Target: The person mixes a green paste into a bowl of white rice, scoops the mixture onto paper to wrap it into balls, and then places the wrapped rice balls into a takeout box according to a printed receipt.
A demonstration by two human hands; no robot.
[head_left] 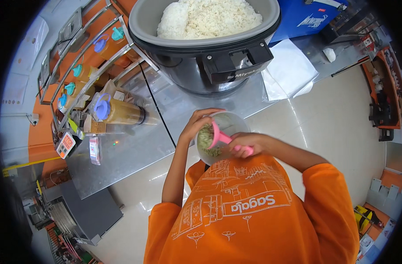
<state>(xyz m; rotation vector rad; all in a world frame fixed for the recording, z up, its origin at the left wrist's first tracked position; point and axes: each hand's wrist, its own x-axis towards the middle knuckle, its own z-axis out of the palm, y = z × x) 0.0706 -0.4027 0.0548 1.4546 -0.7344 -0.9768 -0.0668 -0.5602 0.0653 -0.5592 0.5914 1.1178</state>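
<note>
Close to my chest, my left hand [198, 123] grips the rim of a translucent plastic tub [237, 121] from its left side. A pink plastic scoop [224, 138] is in my right hand [245, 145], held by its handle, with its bowl tilted inside the tub. Flaky green matter [206, 137], perhaps chopped or dried herbs, lies around and against the scoop's bowl and is blurred. More of it rests on the tub's bottom. Past the tub stands a large black rice cooker [187, 72], uncovered and heaped with white rice [217, 19].
The rice cooker stands on a steel counter [128, 158]. White sheets [288, 69] overhang its edge beside a blue cooler box [306, 19]. At left are a lidded jug [125, 111], a metal rack [105, 71] with bottles, a calculator [66, 145] and a small packet [94, 150].
</note>
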